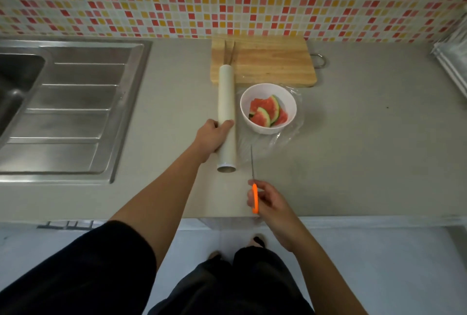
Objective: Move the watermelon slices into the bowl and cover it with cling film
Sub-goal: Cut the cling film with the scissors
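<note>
We see the left fingers (225,124) curled round the roll (227,102), which lies on the bench (366,137) and runs away from them, its far end overlapping the board's (273,62) near left corner. Just right of those fingers stands the bowl (292,115), with slices (265,112) in it, film (285,137) spread at its right and near sides, and the board behind. The right fingers (250,201), nearer us, hold scissors (253,163) with the blades pointing toward the film. Far left of the left fingers lies the sink (63,102). Two sticks (229,51) lie on the board beyond the roll.
</note>
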### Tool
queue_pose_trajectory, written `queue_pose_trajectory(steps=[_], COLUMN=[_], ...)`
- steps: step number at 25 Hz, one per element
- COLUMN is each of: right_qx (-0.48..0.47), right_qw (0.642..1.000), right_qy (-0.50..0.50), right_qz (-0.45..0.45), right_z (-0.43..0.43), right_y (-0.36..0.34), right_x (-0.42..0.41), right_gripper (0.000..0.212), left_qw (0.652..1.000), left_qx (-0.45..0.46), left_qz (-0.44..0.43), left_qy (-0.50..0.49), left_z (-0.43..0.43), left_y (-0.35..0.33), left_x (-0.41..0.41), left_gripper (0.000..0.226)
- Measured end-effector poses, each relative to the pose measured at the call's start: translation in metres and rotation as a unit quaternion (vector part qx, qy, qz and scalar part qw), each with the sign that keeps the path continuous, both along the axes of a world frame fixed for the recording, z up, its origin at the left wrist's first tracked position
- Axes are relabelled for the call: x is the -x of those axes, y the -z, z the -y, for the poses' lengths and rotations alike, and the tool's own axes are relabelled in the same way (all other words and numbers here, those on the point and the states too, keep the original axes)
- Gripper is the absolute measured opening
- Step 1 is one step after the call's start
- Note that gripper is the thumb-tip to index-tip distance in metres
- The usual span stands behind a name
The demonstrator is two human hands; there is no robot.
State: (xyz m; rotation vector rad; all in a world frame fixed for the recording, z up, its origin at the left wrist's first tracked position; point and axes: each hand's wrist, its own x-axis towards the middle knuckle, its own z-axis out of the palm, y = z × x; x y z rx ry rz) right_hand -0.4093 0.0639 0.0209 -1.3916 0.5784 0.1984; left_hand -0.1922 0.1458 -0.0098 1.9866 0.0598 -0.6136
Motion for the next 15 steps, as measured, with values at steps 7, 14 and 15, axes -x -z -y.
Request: queue_pose_trajectory(steps=[7, 14, 15], right_qx=[-0.002, 0.002, 0.002], right_qw=[0.999, 0.998, 0.998], right_qy=[-0.040, -0.051, -0.050], right_qz=[-0.037, -0.034, -0.029], right_z=[-0.019, -0.021, -0.021], right_y=[0.007, 0.012, 0.012], right_x=[0.024, 0.021, 0.018], right_gripper=[0.025, 0.021, 0.019], left_qw=[0.999, 0.998, 0.998], left_qx=[0.023, 0.037, 0.040], left_qz=[-0.038, -0.050, -0.054], left_qy=[-0.008, -0.006, -0.004], left_z=[0.000, 0.003, 0.003], left_y=[0.001, 0.000, 0.000], left_x=[0.001, 0.003, 0.003], left_gripper=[0.052, 0.050, 0.051])
